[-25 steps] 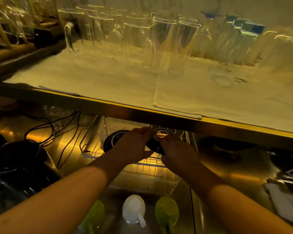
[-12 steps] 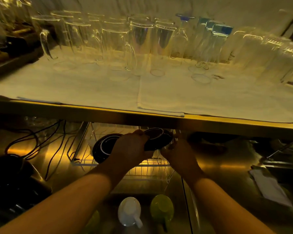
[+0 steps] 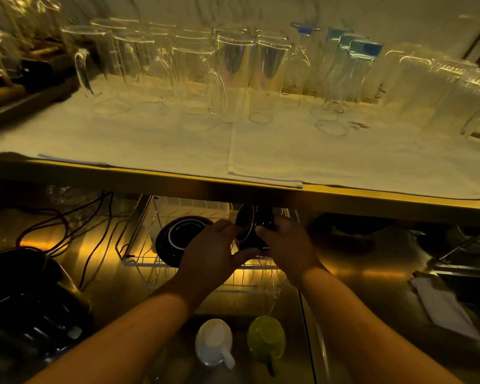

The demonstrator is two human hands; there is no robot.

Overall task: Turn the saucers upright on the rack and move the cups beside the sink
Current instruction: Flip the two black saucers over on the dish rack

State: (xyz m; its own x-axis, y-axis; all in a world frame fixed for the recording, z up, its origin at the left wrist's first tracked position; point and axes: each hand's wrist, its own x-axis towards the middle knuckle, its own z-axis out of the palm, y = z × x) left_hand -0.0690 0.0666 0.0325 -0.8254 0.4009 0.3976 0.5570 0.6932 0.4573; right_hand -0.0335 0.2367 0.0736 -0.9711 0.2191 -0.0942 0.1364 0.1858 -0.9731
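A wire dish rack (image 3: 139, 231) stands on the steel counter under a shelf. Both my left hand (image 3: 211, 256) and my right hand (image 3: 286, 245) grip a black saucer (image 3: 251, 225) over the rack, and it stands nearly on edge between them. A second black saucer (image 3: 178, 239) with a white ring lies tilted in the rack to the left. A white cup (image 3: 214, 342) and a green cup (image 3: 265, 338) sit upside down in front of the rack.
The shelf above carries a white cloth (image 3: 261, 156) with several upturned glasses (image 3: 233, 73). Black cables (image 3: 75, 231) and a dark appliance (image 3: 20, 289) fill the left counter. A folded cloth (image 3: 444, 306) lies at the right near a sink edge (image 3: 463, 268).
The saucer in my hands has been tipped from nearly flat to standing on edge. The view has shifted slightly.
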